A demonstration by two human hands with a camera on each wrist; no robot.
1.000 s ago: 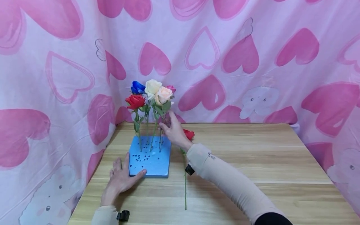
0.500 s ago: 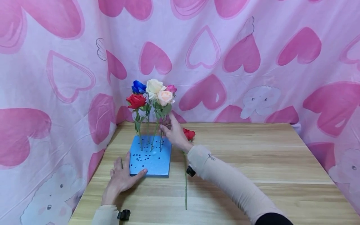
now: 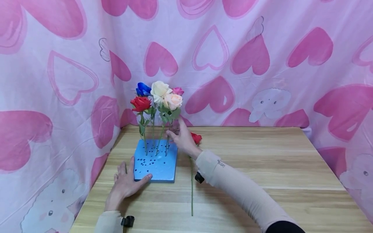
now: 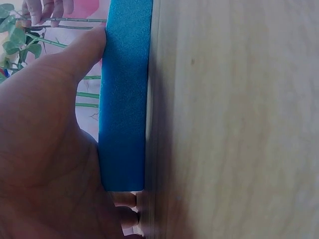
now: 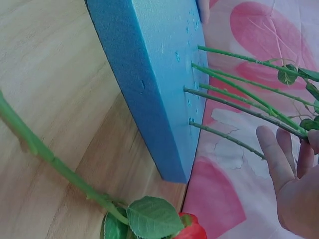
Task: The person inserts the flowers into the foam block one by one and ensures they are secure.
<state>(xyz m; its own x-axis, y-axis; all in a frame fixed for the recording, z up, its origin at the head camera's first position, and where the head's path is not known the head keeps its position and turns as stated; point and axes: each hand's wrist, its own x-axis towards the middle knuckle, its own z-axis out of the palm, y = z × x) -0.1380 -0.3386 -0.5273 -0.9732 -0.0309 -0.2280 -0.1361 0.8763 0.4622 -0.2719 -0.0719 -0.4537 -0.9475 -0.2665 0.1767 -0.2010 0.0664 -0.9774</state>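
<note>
Several artificial roses stand in a blue foam board (image 3: 161, 171) dotted with holes. Toward the back right of the board, my right hand (image 3: 184, 138) pinches the stem of the pale peach rose (image 3: 173, 101), below its leaves. Around that flower stand a cream rose (image 3: 159, 90), a pink rose (image 3: 178, 91), a blue rose (image 3: 143, 89) and a red rose (image 3: 141, 104). My left hand (image 3: 126, 185) rests spread at the board's front left corner. Its thumb (image 4: 82, 55) lies over the top face, the other fingers along the left side.
Another red rose (image 3: 196, 138) lies on the wooden table (image 3: 262, 155) right of the board, partly under my right forearm. Its long stem (image 3: 192, 197) points toward me. A pink heart-print cloth (image 3: 204, 58) hangs behind and at both sides.
The peach rose's head has shifted a little to the right, and my right hand has moved slightly the same way. My left hand keeps its place on the board.
</note>
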